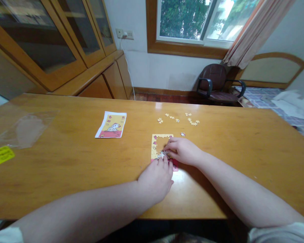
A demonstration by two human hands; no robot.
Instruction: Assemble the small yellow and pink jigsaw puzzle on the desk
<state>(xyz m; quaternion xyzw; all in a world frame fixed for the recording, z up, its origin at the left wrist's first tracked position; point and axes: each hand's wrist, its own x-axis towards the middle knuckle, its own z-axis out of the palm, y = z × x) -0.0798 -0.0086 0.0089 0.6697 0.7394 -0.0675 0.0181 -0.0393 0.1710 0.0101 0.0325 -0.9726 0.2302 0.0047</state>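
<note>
A partly assembled jigsaw puzzle [154,143] lies on the wooden table, with a yellow border, a pink bottom and a white animal in its lower half. Its upper middle shows bare table. My left hand [157,177] rests on the puzzle's lower part, fingers stretched out flat and covering much of the pink strip. From the right, my right hand [184,150] reaches over the puzzle's right side. Its fingertips pinch together at a puzzle piece [164,153] near the white animal, mostly hidden by the fingers. Just above this hand lies one loose pink-and-white piece [182,134].
Several loose yellow pieces [194,122] lie beyond the puzzle, near the table's [78,162] far edge. A reference picture [114,126] lies to the left. Farther left are a clear plastic bag [27,130] and a yellow label [1,157]. A chair [215,82] stands behind.
</note>
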